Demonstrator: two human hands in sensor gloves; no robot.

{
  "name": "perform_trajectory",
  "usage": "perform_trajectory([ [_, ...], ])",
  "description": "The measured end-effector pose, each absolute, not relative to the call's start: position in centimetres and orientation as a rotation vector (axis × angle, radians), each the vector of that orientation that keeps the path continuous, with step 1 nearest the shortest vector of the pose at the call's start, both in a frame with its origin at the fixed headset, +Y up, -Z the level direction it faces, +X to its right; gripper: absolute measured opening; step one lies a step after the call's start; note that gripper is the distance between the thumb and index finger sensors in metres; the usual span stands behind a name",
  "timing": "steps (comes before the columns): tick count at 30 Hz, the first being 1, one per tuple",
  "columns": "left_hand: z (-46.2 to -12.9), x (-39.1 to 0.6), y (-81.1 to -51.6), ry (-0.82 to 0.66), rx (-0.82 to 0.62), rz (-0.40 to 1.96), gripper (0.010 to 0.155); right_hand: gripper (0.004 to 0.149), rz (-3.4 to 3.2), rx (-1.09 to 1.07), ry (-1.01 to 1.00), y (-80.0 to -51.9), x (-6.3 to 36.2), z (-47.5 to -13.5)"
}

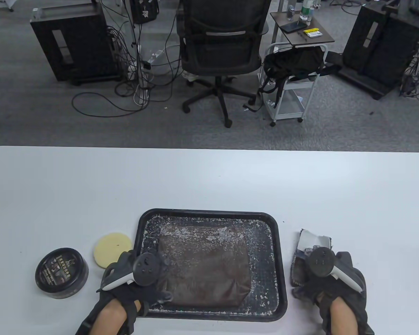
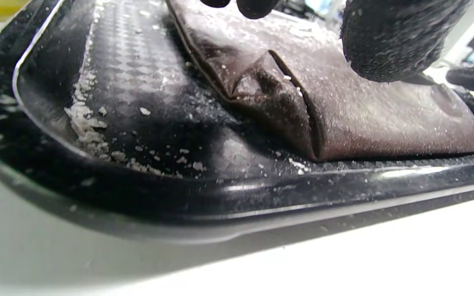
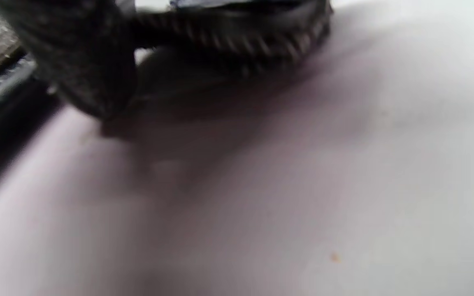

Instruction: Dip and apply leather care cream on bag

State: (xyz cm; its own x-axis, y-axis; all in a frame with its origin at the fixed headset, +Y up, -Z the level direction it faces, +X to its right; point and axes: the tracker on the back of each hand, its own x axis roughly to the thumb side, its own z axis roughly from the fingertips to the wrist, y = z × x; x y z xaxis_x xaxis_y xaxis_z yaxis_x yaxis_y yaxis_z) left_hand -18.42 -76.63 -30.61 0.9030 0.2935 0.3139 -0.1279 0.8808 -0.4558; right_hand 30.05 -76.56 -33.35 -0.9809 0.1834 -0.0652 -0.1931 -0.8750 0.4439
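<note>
A brown leather bag [image 1: 204,265] [image 2: 368,119] lies flat in a black tray [image 1: 272,251] [image 2: 146,193], speckled with white flakes. My left hand [image 1: 159,295] rests at the bag's near left corner; in the left wrist view its fingertips [image 2: 389,41] hang just over the leather and hold nothing. A round black cream tin [image 1: 61,273] stands with its lid on, left of the tray. Beside it lies a yellow foam pad [image 1: 112,250]. Right of the tray, my right hand [image 1: 302,289] curls over the near end of a grey-and-white cloth [image 1: 312,244] [image 3: 241,37]; one finger [image 3: 84,70] presses by the cloth's edge.
The white table [image 1: 209,181] reaches far behind the tray. Past its far edge stand an office chair [image 1: 221,42], a small cart with a black bag [image 1: 293,69], dark cabinets and floor cables.
</note>
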Motion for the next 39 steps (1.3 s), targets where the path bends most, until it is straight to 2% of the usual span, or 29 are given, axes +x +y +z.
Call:
perform_trajectory([
  [8,-30.9,-18.7,-77.7,-0.371,-0.524,0.235,0.084,0.064,2.942,-0.162,0.403,-76.3,29.9,-33.7],
  [12,-31.2,-18.8,-78.2,-0.367,-0.559,0.248,0.083,0.058,2.928,-0.201,0.251,-75.8,29.7,-33.7],
  [20,-31.1,-18.4,-78.6,-0.356,-0.613,0.242,0.086,0.058,2.769,-0.196,-0.169,-73.3,28.1,-33.3],
  [27,-31.1,-18.3,-78.7,-0.355,-0.646,0.247,0.086,0.058,2.736,-0.005,-0.354,-71.3,22.5,-32.8],
  [31,-31.1,-18.4,-78.7,-0.348,-0.667,0.250,0.086,0.058,2.742,0.087,-0.350,-70.6,18.7,-33.0],
  [39,-31.0,-18.4,-78.7,-0.346,-0.676,0.262,0.084,0.058,2.828,0.342,-0.252,-70.4,7.7,-33.4],
])
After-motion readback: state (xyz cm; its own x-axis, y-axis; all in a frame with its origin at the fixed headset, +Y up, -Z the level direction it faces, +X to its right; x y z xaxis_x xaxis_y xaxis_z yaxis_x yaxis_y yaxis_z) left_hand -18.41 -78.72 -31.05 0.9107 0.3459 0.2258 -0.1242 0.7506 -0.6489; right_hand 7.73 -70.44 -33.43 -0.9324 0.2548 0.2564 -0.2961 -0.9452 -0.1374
